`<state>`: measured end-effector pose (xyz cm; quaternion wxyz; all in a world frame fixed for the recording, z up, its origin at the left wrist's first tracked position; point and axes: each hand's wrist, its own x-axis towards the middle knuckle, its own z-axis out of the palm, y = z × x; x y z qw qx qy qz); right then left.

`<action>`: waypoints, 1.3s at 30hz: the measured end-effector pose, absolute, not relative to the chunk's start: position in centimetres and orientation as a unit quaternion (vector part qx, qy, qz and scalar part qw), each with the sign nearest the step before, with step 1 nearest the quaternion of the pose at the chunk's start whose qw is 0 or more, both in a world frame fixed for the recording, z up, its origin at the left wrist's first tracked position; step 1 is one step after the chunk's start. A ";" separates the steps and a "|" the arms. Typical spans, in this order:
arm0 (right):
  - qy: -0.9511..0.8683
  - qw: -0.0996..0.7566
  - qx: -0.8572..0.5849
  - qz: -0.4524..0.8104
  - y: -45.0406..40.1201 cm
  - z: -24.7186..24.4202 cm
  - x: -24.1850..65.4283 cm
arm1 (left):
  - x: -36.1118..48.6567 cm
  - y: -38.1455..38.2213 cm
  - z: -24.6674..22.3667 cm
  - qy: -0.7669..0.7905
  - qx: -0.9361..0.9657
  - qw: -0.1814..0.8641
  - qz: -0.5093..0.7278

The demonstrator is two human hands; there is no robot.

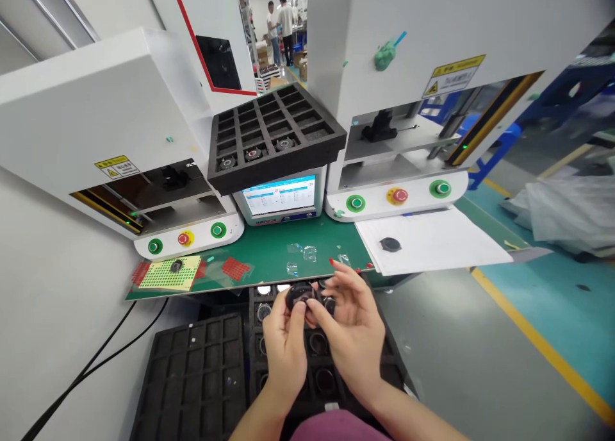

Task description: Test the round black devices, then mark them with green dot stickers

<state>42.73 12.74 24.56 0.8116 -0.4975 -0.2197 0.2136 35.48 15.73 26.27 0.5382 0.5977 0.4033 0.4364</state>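
Two hands, left and right, grip round black watch case just off near edge of green bench; fingers hide much of rim, face detail too dark to read. Hands cover part of lower foam tray below bench. Upper foam tray, above bench, blocks monitor's top. Case tilted, face toward camera; long axis unclear.

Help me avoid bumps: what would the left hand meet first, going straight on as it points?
Probably the near edge of the green bench, but depth is unclear; the left hand might pass above.
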 end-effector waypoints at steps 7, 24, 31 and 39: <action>-0.114 0.812 -0.559 0.126 11.4 21.9 48.3 | 33.0 16.3 21.2 0.413 0.747 0.384 0.352; -0.006 0.799 -0.597 0.067 3.4 18.8 53.3 | 39.3 7.4 4.2 -0.010 0.988 0.114 0.106; -0.012 0.776 -0.626 0.071 2.6 17.5 53.7 | 39.2 7.4 3.2 -0.052 0.987 0.093 0.117; -0.097 0.696 -0.708 0.066 6.6 15.1 59.6 | 38.1 10.2 6.7 -0.007 0.964 0.183 0.192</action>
